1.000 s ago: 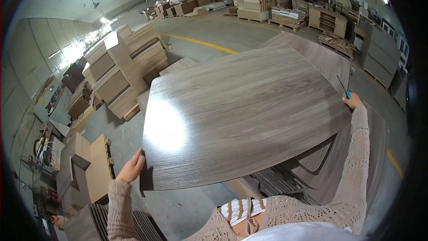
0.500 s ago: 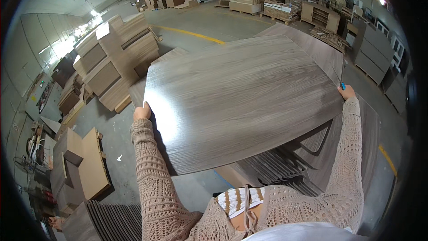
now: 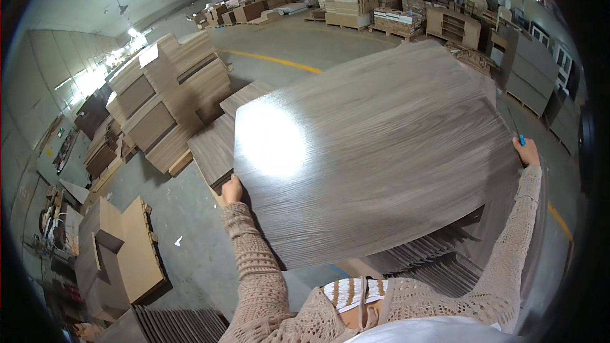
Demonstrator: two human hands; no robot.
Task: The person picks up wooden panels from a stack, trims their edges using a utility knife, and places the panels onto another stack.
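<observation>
Both grips closed on the grey wood-grain panel [image 3: 375,152]: left hand [image 3: 232,189] clamps the near-left edge, right hand [image 3: 526,151] clamps the far-right edge, with a small blue tool [image 3: 520,138] pinched in the same grip. Panel is off the stack, spanning between the two grips, tilted up on the right side, glare patch just right of the left grip.

Step, as I read it: mid-carry of a single sheet, lifted clear of the pile of similar sheets [image 3: 438,257] below and between the grips.

Left of the left grip: a second stack of matching boards [image 3: 213,146] on the floor, then taller mixed stacks [image 3: 168,101] beyond. Cardboard-coloured pieces [image 3: 130,251] lie below-left of the left grip.

Next move likely calls for keeping both edges level, swinging toward a stack and squaring corners before release. Wide sheet, so flex and edge slip at the right grip look the main risk; blue tool reduces finger contact there.
</observation>
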